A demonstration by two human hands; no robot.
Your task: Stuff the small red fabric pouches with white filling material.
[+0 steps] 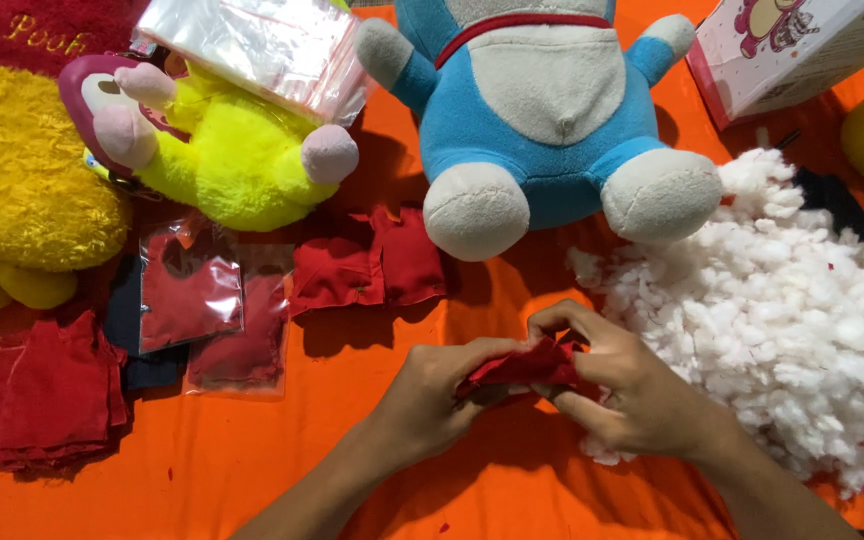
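Red cloth piece (pixel 527 366) pinched between my left hand (pixel 432 400) and right hand (pixel 632 395), fingers of both closed on it, above orange sheet (pixel 252 470), white stuffing pile (pixel 792 320) just beside my right hand, blue plush toy (pixel 542 110) beyond.

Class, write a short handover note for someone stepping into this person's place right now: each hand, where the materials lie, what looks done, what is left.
Left hand: grip closed on the red fabric piece.
Right hand: pinching the same piece from the other end, beside the white stuffing pile.
Materials: stack of red squares at left, bagged red pieces, two loose red pieces, all on the orange cloth.
Done: several pieces bagged.
Left: the held piece looks flat and unfilled; whether it holds any stuffing is hidden.
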